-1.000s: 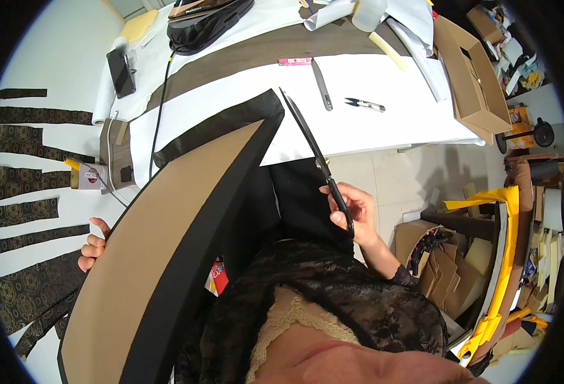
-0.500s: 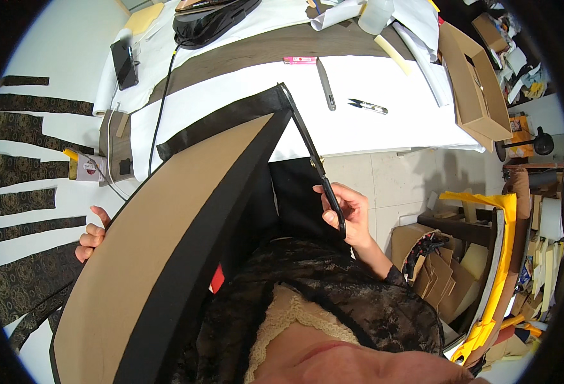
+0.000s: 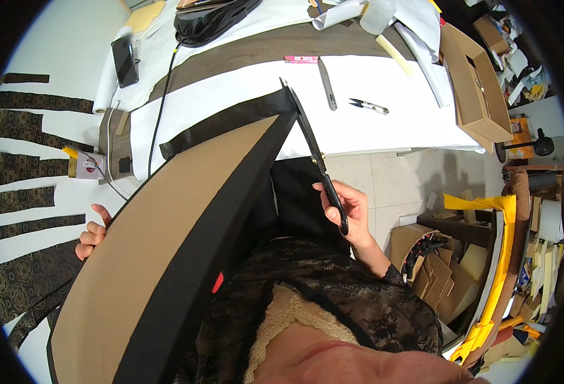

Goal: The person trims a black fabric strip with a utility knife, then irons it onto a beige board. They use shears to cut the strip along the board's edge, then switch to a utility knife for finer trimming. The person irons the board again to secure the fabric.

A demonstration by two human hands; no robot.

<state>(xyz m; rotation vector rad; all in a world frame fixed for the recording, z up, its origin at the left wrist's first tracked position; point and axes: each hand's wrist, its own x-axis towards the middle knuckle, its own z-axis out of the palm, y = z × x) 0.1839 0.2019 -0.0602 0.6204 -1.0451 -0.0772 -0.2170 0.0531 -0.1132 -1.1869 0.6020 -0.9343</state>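
Note:
My left hand (image 3: 92, 238) grips the left edge of a long curved tan board (image 3: 138, 285) with a black border, held slanting up toward the table. A black strip (image 3: 224, 115) projects along its far end. My right hand (image 3: 349, 211) is closed on the handle of long black scissors (image 3: 314, 144), whose blades point away from me and lie at the strip's tip; whether they cut it I cannot tell. Just beyond, on white paper (image 3: 397, 134), lie thread snips (image 3: 368, 106), a slim grey tool (image 3: 327, 86) and a pink packet (image 3: 300, 59).
The table holds a phone (image 3: 125, 64), a black iron-like appliance (image 3: 211, 25), paper rolls and an open cardboard box (image 3: 477, 89). Dark patterned strips (image 3: 26, 166) lie at the left, beside a small container (image 3: 87, 163). Cardboard offcuts (image 3: 442, 275) and a yellow-edged piece (image 3: 506, 243) are at the right.
The board's far tip has shifted right and slightly away from me to meet the scissor blades. My right hand has moved slightly left and away. My left hand has risen slightly along with the board.

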